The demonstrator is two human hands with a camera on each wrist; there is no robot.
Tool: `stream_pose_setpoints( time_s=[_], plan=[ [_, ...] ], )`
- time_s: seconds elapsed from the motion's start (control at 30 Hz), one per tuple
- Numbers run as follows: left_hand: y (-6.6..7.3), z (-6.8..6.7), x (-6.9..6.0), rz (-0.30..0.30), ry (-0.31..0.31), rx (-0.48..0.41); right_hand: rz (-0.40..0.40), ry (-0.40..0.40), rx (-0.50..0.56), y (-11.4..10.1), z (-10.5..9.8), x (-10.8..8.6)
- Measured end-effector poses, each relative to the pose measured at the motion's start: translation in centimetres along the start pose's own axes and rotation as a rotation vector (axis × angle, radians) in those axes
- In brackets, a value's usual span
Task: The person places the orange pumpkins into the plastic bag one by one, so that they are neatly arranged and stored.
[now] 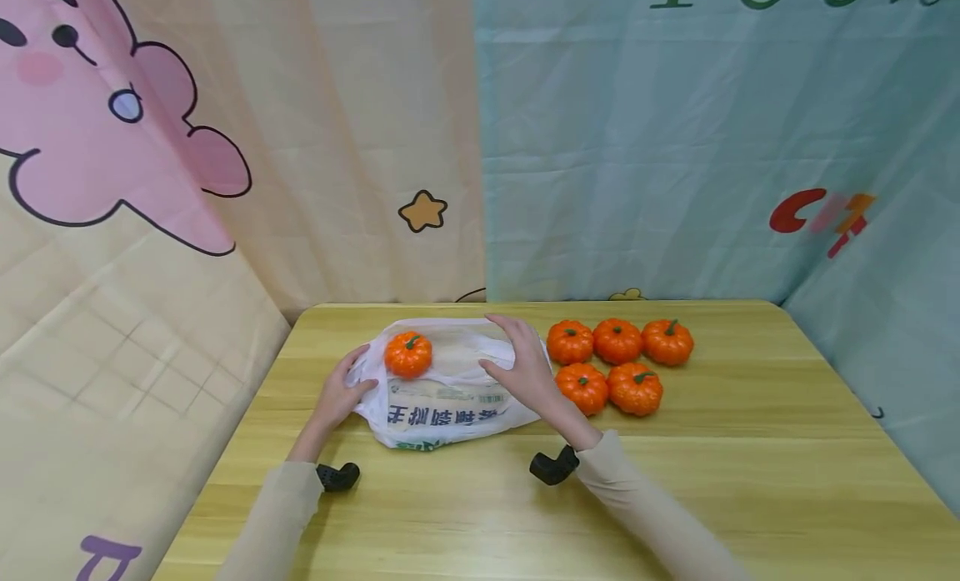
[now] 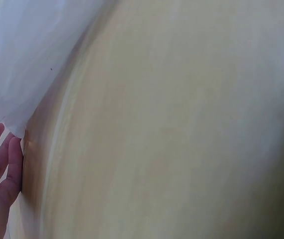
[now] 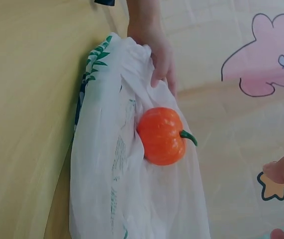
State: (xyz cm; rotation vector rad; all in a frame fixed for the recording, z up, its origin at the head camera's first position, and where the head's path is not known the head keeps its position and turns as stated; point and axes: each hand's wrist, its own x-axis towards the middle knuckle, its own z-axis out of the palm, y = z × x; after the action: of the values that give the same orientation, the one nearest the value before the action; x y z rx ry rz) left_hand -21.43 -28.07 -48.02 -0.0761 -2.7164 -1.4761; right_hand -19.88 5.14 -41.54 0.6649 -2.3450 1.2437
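Found at left edge of white plastic bag [image 1: 450,431]: left hand [image 1: 341,393], wide, thumb well apart from forefinger, touching the plastic; seen in left wrist view with fingers nearly straight against a corner of the bag; noted above the bag's right end: right hand [image 1: 525,373], spread wide, holding nothing; laid on wooden table [image 1: 750,456]: same bag, dark printing and green leaf marks toward the near side; located at the bag's mouth, near its left end: single orange pumpkin [image 1: 408,354], green stem upward, between the two hands and touching neither; cannot tell how deep inside. Counted to right of the bag: five other pumpkins [image 1: 617,341], three in back row, two in front row, set close together; worn at both wrists: black mounts [image 1: 553,466], beside beige sleeves [image 1: 277,514]; recorded behind the table: cloth backdrop [image 1: 360,147], peach at left, pale blue at right, printed with yellow star [image 1: 422,211].
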Motion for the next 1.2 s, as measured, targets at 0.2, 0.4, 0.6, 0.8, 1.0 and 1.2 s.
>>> stream_pose_setpoints(
  time_s=[0.2, 0.4, 0.6, 0.8, 1.0, 1.2],
  plan=[
    [-0.1, -0.3, 0.0, -0.007, 0.002, 0.013, -0.003, 0.046, -0.019, 0.7, -2.3, -0.8],
    [0.2, -0.5, 0.2, -0.004, 0.006, 0.003, -0.017, 0.072, -0.033, 1.8, -4.8, -1.6],
    [0.5, -0.5, 0.4, 0.000, 0.005, 0.017, 0.007, 0.095, -0.069, 3.3, -7.4, -2.9],
    [0.5, -0.6, 0.1, -0.016, 0.004, 0.011, 0.038, 0.140, -0.094, 5.0, -9.6, -4.3],
    [0.7, -0.2, -0.1, -0.020, 0.002, 0.021, 0.069, 0.210, -0.107, 7.0, -11.9, -5.7],
    [0.7, 0.1, -0.2, -0.015, 0.007, 0.009, 0.125, 0.237, -0.098, 8.3, -14.1, -7.3]
  ],
)
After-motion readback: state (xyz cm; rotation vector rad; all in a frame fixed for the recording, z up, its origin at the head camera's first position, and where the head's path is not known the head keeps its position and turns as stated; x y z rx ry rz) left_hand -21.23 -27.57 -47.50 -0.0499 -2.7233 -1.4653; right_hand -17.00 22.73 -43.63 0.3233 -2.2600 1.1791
